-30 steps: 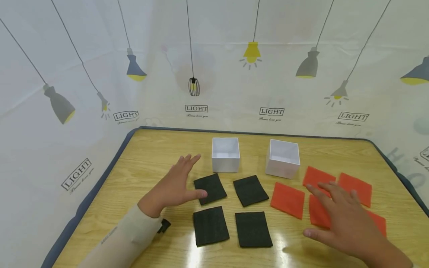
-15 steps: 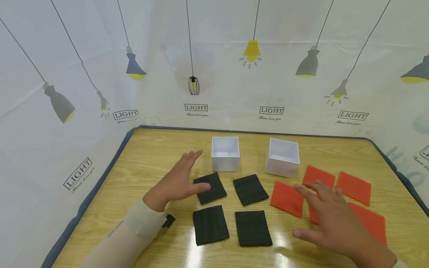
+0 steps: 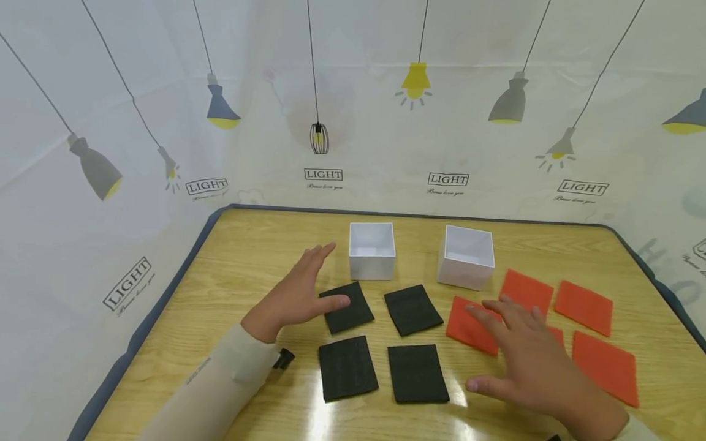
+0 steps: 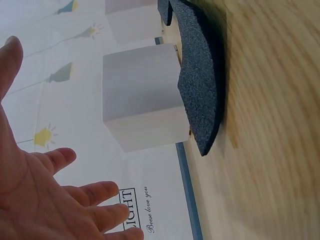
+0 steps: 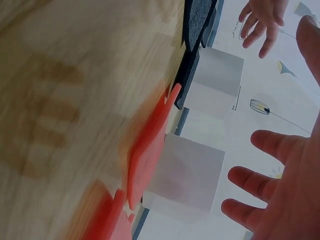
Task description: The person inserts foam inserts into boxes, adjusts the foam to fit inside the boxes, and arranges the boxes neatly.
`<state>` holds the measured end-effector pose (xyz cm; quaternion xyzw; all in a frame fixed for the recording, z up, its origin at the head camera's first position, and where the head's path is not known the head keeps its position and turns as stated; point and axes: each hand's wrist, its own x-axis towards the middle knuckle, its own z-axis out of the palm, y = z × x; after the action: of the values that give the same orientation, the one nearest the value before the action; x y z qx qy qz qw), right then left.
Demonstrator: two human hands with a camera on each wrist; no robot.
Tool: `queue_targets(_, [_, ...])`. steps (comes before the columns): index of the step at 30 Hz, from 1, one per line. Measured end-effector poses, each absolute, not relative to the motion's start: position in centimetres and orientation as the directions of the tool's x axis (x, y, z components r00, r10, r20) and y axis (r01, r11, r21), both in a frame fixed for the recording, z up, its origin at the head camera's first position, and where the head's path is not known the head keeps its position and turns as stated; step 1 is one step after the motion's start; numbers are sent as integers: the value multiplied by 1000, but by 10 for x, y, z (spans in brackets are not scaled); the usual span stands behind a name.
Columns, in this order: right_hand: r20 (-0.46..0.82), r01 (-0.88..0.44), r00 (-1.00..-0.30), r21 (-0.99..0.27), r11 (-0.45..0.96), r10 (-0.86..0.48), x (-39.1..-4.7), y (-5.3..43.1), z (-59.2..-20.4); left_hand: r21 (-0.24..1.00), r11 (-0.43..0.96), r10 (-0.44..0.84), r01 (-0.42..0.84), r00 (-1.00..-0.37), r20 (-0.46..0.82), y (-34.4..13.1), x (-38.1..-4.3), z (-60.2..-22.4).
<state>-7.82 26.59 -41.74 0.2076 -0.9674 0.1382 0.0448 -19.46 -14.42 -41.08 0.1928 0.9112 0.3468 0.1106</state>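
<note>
Over to the left hand (image 3: 292,298), holding nothing, fingers straight and spread, poised above the desk (image 3: 259,242). From there, between three and five o'clock, four black squares (image 3: 413,310) in two rows, with the closest partly behind the thumb. Across now to the right hand (image 3: 526,358), likewise spread and holding nothing, raised above five red squares (image 3: 605,367): one at eleven o'clock behind the fingertips, others from twelve round to three, one mostly hidden. At twelve o'clock on the desk, two white boxes (image 3: 372,267), insides visible from the head view alone; smooth outer walls from the wrists. In close on the left wrist: coarse, speckled black, edge bowed upward. On the right wrist: thin red sheets, tilted off pale wood grain, and at one o'clock, the left hand.
</note>
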Motion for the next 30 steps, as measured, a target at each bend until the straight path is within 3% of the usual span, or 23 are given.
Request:
queue_targets(13, [181,-485,-873,-215,848,-453,-79,251,-430,704,663,427,253,-901,-78,-135,-203,-414])
queue_targets(30, [134,-509,-861,-232,829,-491,-84,237,-433,746,617,405,250,-914,-29,-124,-219,-412])
